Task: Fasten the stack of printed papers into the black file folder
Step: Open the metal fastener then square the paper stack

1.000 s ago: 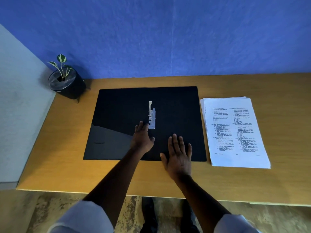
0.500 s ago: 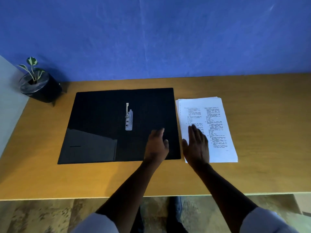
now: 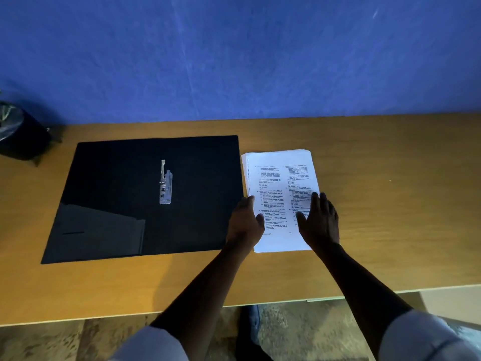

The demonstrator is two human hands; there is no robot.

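The black file folder (image 3: 109, 194) lies open and flat on the desk, with a silver metal clip fastener (image 3: 165, 183) at its middle fold and a pocket flap at its lower left. To its right lies the stack of printed papers (image 3: 276, 178), white with two columns of text. My left hand (image 3: 244, 222) sits at the stack's left edge, fingers spread, thumb over the page. My right hand (image 3: 318, 220) rests on the stack's lower right part, fingers apart. Neither hand has lifted the sheets.
The wooden desk (image 3: 390, 204) stands against a blue wall. A black plant pot (image 3: 18, 136) sits at the far left back corner. The desk's front edge runs below my forearms, with patterned floor and a dark shoe beneath.
Both hands moved right, off the folder and onto the paper stack; they now flank it on either side. The view has swung right, pushing the plant pot to the left edge.
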